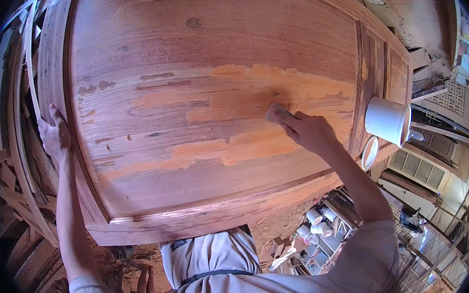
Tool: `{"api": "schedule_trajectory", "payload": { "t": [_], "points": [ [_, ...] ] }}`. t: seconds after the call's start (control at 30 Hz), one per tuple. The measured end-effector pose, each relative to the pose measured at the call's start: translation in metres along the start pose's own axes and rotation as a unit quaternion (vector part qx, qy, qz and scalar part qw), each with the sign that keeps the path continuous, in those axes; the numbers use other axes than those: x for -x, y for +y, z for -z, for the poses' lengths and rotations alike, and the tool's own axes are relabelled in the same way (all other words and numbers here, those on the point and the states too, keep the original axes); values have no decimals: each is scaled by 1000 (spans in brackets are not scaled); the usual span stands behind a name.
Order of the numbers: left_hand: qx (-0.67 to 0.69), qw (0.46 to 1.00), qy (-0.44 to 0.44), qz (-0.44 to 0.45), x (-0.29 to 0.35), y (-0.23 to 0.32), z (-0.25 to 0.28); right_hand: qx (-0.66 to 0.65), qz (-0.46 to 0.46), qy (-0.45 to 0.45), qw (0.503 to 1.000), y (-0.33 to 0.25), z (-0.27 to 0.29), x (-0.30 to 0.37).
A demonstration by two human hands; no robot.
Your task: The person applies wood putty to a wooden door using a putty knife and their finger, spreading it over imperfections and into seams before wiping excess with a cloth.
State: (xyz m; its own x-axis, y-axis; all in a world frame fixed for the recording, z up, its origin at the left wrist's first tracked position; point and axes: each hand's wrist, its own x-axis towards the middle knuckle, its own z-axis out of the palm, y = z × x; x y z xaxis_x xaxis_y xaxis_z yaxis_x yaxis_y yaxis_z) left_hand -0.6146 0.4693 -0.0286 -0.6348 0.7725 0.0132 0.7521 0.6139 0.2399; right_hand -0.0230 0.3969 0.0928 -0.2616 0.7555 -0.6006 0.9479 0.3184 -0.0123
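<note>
A large reddish wooden panel [225,41] with a raised frame lies in front of me, its middle streaked with orange filler [262,147]. My left hand [56,134] grips the outer edge of its left frame rail. Near the panel's centre right, my right hand [312,131] pinches a small flat greyish piece [278,112], its face against the orange filler. Whether this piece is a scraper or folded sandpaper I cannot make out. A darker smudge shows on the wood just beyond it.
On the panel's right end stand a white bucket [387,121] and a round white lid [369,152]. Long wooden boards [14,126] are stacked at the left. Below right, several white cans [318,225] and a grey shelf unit [318,257] sit on the dusty floor.
</note>
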Motion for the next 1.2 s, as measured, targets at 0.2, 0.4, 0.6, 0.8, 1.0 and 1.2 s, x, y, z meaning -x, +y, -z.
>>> {"api": "schedule_trajectory", "payload": {
  "t": [0.2, 0.4, 0.6, 0.8, 1.0, 1.2],
  "points": [
    [18, 1000, 21, -15, -1, -4, -6, 36, -35, -21, 998, 79, -7, 26],
    [9, 1000, 0, 5, 2, 2, -3, -96, -134, -14, 986, 139, 2, 81],
    [96, 984, 126, -79, 0, -9, -8, -643, -246, 205, 696, 53, -56, 121],
    [304, 939, 52, -150, 132, 35, 14, -798, -247, 281, 472, -46, -97, 125],
    [328, 942, 15, -72, 308, 104, 35, -738, -264, 307, 540, -41, -100, 113],
    [307, 943, 29, -125, 339, 106, 13, -711, -265, 309, 573, -32, -93, 120]
  ]
}}
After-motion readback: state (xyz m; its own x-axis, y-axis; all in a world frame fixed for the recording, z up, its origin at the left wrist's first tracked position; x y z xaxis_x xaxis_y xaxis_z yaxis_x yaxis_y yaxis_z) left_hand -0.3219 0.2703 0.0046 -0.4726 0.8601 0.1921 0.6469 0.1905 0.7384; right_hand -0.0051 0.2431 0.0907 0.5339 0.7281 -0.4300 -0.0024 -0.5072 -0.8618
